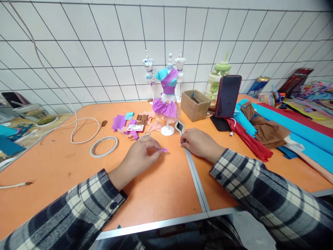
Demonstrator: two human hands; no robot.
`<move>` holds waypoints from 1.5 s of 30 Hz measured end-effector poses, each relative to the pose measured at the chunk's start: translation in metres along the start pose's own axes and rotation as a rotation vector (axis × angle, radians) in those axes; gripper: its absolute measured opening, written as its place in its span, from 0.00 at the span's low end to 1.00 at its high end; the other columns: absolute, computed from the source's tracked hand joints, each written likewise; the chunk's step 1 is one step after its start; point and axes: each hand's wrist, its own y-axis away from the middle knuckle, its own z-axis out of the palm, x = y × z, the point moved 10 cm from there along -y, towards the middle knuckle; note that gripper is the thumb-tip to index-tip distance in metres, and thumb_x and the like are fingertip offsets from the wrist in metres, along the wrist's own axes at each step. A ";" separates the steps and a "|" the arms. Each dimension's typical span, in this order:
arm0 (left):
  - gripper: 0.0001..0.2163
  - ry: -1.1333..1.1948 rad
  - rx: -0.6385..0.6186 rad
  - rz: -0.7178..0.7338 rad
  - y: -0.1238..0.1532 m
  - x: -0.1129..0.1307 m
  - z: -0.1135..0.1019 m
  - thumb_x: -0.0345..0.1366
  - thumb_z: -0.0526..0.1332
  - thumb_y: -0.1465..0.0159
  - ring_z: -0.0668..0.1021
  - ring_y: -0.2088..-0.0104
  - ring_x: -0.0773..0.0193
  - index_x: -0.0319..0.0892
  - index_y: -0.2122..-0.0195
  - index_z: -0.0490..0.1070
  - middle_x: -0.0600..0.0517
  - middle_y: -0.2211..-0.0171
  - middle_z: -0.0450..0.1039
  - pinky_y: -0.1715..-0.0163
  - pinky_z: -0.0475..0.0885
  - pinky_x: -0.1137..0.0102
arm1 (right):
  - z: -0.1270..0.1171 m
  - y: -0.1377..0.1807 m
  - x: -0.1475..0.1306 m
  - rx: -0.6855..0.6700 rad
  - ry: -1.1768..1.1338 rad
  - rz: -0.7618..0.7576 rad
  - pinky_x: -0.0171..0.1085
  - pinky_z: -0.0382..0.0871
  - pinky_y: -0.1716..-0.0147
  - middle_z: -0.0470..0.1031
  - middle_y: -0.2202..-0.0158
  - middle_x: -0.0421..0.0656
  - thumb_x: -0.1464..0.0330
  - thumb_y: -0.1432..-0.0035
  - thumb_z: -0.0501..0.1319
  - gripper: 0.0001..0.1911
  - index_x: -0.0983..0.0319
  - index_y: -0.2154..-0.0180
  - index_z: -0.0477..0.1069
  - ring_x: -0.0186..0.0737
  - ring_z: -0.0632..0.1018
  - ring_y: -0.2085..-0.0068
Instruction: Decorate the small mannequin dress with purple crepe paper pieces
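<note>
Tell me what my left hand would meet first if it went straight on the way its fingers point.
Probably your right hand: the left hand, pinching a small purple scrap, points across the orange table toward it, though depth is hard to judge here.

Scrap [165, 150] purple; dress [169, 83] purple, turquoise, peach; sleeves [88, 199] black-and-cream plaid; table [166, 194] orange; wall [104, 57] white, black-gridded.

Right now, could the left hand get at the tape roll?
Probably yes: the tape roll lies near the left hand with nothing visibly between them, though the fingers pinch a purple scrap.
</note>
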 end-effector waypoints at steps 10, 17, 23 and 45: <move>0.09 0.288 0.054 -0.318 0.004 -0.026 0.004 0.41 0.62 0.39 0.82 0.65 0.59 0.41 0.68 0.76 0.49 0.67 0.82 0.61 0.76 0.65 | 0.002 0.000 -0.019 0.103 -0.657 0.107 0.35 0.66 0.59 0.77 0.62 0.45 0.72 0.38 0.61 0.05 0.65 0.63 0.76 0.38 0.74 0.60; 0.09 0.412 0.069 -0.343 0.004 -0.027 0.009 0.42 0.61 0.38 0.81 0.70 0.62 0.41 0.69 0.71 0.49 0.71 0.81 0.66 0.75 0.68 | 0.027 0.016 -0.040 -0.104 -1.447 0.340 0.29 0.65 0.77 0.73 0.73 0.42 0.66 0.37 0.56 0.13 0.65 0.64 0.78 0.31 0.71 0.73; 0.07 0.315 0.055 -0.286 0.005 -0.020 0.009 0.39 0.60 0.38 0.81 0.70 0.62 0.42 0.69 0.73 0.51 0.71 0.80 0.66 0.75 0.68 | 0.029 0.017 -0.038 -0.068 -1.446 0.377 0.27 0.63 0.84 0.72 0.75 0.38 0.67 0.49 0.70 0.08 0.64 0.67 0.76 0.29 0.69 0.77; 0.08 0.108 0.010 -0.068 0.007 0.007 0.001 0.37 0.59 0.33 0.82 0.67 0.65 0.43 0.65 0.76 0.54 0.68 0.82 0.63 0.74 0.72 | 0.040 0.021 -0.041 -0.086 -1.640 0.470 0.27 0.68 0.82 0.69 0.76 0.36 0.67 0.47 0.69 0.08 0.64 0.70 0.74 0.27 0.68 0.78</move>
